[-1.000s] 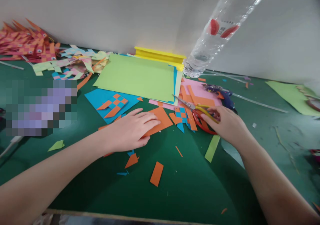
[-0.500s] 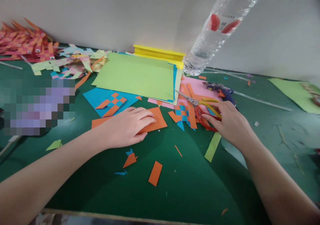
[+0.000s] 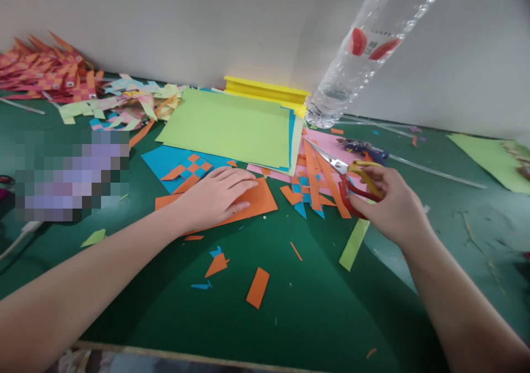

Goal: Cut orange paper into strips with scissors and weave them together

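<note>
The right hand [image 3: 383, 199] has its grip closed around the handles of the scissors [image 3: 340, 167], blades angled toward the desk's [image 3: 306, 301] back edge. The left hand [image 3: 219, 196] lies palm down, grip slack and fingers extended, on orange paper [image 3: 265, 196], nearer the front edge than the green sheets [image 3: 227, 127]. 1 checkered fish [image 3: 194, 167] lies beside it; another [image 3: 302, 182] seems half hidden under orange strips [image 3: 312, 177].
</note>
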### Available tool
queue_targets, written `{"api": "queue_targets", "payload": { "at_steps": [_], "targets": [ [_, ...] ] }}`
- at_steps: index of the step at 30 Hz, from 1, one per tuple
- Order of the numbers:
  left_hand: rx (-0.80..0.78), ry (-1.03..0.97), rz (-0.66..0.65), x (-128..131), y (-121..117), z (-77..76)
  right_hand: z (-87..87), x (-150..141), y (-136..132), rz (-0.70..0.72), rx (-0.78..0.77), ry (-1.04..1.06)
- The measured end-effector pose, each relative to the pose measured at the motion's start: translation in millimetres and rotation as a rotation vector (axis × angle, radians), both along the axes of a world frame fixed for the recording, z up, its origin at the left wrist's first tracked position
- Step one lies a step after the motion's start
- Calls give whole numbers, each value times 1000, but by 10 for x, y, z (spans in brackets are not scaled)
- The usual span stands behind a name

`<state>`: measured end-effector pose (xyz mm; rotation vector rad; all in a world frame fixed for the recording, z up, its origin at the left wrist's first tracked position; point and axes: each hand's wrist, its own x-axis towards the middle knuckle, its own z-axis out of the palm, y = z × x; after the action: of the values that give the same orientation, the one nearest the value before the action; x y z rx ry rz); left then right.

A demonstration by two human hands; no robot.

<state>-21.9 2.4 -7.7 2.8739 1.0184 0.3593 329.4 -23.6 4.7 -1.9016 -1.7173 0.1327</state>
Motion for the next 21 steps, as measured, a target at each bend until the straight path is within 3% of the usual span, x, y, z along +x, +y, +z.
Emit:
{"api": "queue_targets", "payload": {
  "at_steps": [1,5,9,21],
  "targets": [
    [-9,-1,-3,0,-2,2,19,-4,6,-36,2,-29],
    [-20,-33,-23,10,-10,-21,87,-58,17,19,14,-203],
    [-27,-72,-52,26,-11,-59,101,-78,-13,82,-48,-247],
    [-65,-82,-24,41,-9,-72,132,-124,-156,505,-154,-319]
  ]
}}
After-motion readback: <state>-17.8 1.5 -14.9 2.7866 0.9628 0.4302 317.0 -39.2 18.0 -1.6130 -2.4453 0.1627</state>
